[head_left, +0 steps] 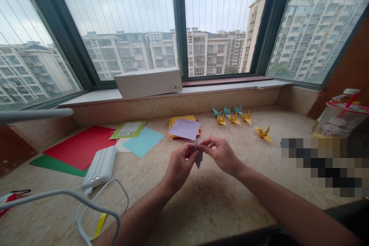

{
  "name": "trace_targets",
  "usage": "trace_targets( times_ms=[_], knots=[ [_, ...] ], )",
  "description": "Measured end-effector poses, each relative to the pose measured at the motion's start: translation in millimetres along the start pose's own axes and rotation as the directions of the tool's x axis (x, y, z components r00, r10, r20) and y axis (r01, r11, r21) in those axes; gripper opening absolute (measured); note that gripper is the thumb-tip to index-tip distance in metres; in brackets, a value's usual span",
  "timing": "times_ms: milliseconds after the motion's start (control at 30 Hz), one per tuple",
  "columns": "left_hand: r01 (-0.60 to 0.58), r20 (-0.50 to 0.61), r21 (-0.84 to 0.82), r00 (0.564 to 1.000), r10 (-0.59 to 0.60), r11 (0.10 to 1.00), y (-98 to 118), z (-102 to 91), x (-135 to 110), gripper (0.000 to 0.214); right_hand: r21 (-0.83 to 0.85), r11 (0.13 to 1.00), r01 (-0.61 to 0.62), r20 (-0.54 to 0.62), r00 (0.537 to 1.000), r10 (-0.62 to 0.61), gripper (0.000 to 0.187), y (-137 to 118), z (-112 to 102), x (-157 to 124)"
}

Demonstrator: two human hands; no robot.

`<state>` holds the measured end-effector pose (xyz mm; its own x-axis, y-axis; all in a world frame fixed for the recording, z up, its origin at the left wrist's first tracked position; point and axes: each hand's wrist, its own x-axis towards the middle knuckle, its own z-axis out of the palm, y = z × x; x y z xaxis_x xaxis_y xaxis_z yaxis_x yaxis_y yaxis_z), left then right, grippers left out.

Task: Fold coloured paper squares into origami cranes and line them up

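Note:
Both my hands meet above the marble sill, pinching a small folded purple paper piece [198, 157] between them. My left hand [180, 165] grips it from the left with closed fingers. My right hand [221, 154] pinches its top from the right. Just beyond lies a stack of square origami sheets [184, 127], a lilac one on top of yellow and red ones. Several finished paper cranes [232, 116] in yellow and teal stand farther back, with one more yellow crane [263, 133] to the right.
A white power bank [99, 167] with a white cable [86, 207] lies at the left, next to red [80, 147], green and light-blue [143, 141] paper sheets. A white box [148, 82] rests on the window ledge. A lidded drink cup [341, 117] stands far right.

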<state>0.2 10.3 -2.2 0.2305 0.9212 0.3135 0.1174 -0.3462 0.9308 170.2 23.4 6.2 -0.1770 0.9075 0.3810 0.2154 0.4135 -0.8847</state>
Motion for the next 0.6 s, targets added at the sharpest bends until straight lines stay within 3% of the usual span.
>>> trace_targets(
  times_ms=[133,333,600],
  knots=[
    [-0.013,-0.043,0.008,0.999,0.013,1.0,-1,-1.0,1,0.026,-0.012,1.0,-0.005,-0.045,0.999,0.004,0.022,3,0,1],
    [-0.08,-0.128,-0.226,0.99,0.052,0.971,-3,-2.9,6,0.025,0.052,0.998,0.022,-0.138,0.99,-0.015,0.028,11,-2,3],
    [-0.149,-0.158,-0.153,0.98,0.125,0.977,0,-4.2,6,0.017,-0.003,0.99,0.14,-0.059,0.988,-0.14,0.027,4,-1,-2]
  ],
)
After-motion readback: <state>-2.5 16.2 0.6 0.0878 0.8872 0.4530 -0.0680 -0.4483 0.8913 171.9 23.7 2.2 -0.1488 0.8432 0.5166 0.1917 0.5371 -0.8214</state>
